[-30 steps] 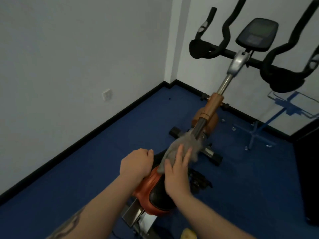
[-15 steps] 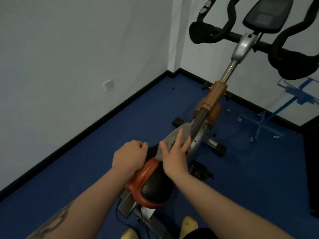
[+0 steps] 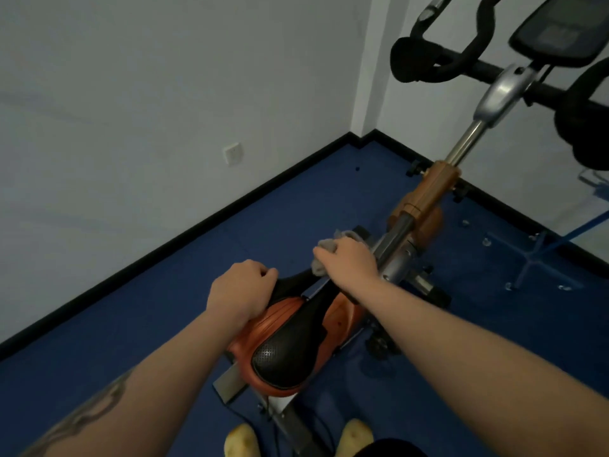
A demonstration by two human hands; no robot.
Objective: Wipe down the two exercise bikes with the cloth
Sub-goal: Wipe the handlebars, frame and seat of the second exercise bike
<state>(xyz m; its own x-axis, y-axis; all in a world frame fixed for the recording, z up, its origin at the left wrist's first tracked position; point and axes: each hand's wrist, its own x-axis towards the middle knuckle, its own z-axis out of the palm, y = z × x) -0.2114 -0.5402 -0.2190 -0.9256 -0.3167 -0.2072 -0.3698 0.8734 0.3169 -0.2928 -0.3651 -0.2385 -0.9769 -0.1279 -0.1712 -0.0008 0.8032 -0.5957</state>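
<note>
your right hand point(image 3: 347, 260) now curls its fingers around the grey cloth point(image 3: 324, 250), bunching it into a wad that shows at your knuckles and under the heel of the hand; half a second ago the same hand lay flat with straight fingers pressing the cloth down. the hand sits on the bike's frame just ahead of the saddle nose, beside the dark sloping frame tube point(image 3: 393, 237), and it has slid a little forward and to the left of where it was. your left hand point(image 3: 239, 293) stays as before, fingers curled over the left front edge of the saddle point(image 3: 286, 344), gripping it, knuckles up.

the saddle, black in the middle with orange sides, is right below you and now shows more of its length than a moment ago, since your view has tipped down and closer. the exercise bike point(image 3: 425, 199) runs away from you: orange column, chrome post, silver clamp, then the black handlebars point(image 3: 425, 61) and the console point(image 3: 560, 31), which have moved up toward the top right edge of the view.

the bike stands on blue floor point(image 3: 164, 324) in a corner of white walls with a black skirting. a wall socket point(image 3: 232, 154) is on the left wall. the toes of your two yellow shoes point(image 3: 242, 440) show at the bottom edge.
</note>
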